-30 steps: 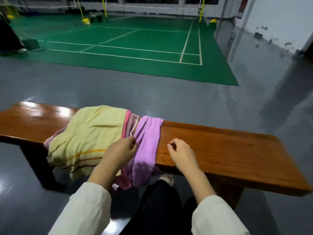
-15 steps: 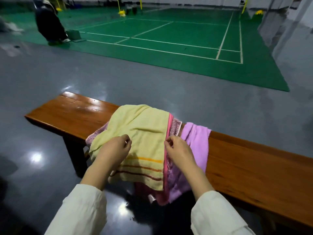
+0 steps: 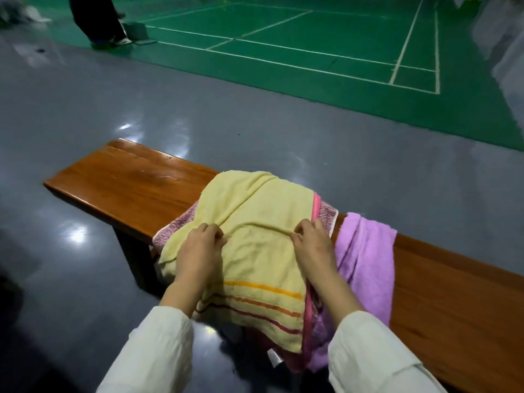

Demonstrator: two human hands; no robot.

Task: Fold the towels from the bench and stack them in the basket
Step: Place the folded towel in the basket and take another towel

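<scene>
Legs of a distant person (image 3: pixel 96 21) stand at the far left on the edge of a green court (image 3: pixel 312 38), with glossy grey floor (image 3: pixel 85 114) between them and the near bench (image 3: pixel 127 180). The left end of the wooden bench is bare and shiny. Just to its right, a mottled pink towel (image 3: pixel 175 225) peeks out from under a yellow towel (image 3: pixel 255 211), which lies on top of the pile and hangs over the near edge of the bench, its orange and red stripes low on the hanging part. The left grip (image 3: pixel 198 251), a bare hand in a cream sleeve, rests on the yellow towel's left half with fingers curled, clamped on a fold of its cloth. The right grip (image 3: pixel 312 245) is likewise pinched onto the yellow towel near its right border, and creases run between the two hands. A bright pink edge (image 3: pixel 316 205) shows along that border. Furthest right in the pile, a purple towel (image 3: pixel 365 251) drapes across the bench and down its front, touching the others.
</scene>
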